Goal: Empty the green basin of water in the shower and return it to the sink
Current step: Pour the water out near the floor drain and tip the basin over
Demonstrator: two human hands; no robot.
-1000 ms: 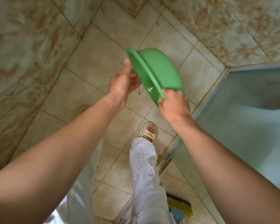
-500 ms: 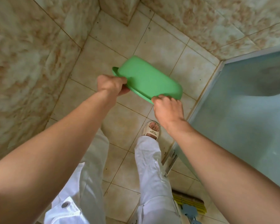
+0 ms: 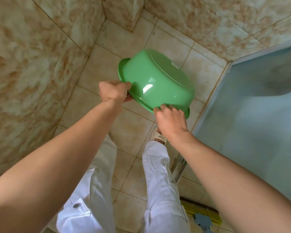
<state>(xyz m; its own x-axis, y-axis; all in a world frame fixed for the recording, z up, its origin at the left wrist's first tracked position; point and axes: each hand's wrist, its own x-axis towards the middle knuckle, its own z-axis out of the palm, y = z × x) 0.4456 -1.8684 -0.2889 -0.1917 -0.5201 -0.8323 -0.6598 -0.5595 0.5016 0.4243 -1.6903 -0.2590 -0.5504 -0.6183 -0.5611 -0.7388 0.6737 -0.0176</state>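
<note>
The green basin hangs upside down over the tiled shower floor, its bottom facing up and towards me, its opening facing the floor. My left hand grips the rim on the near left side. My right hand grips the rim at the near right. No water shows in or below the basin. The sink is out of view.
Marbled tile walls close in on the left and at the back. A frosted glass shower panel stands to the right. My legs in white trousers and a sandalled foot are below the basin. A yellow scrub brush lies at the bottom right.
The basin turned from standing on edge to fully upside down. My left hand went from flat against it to gripping the rim. Both hands dropped lower in view.
</note>
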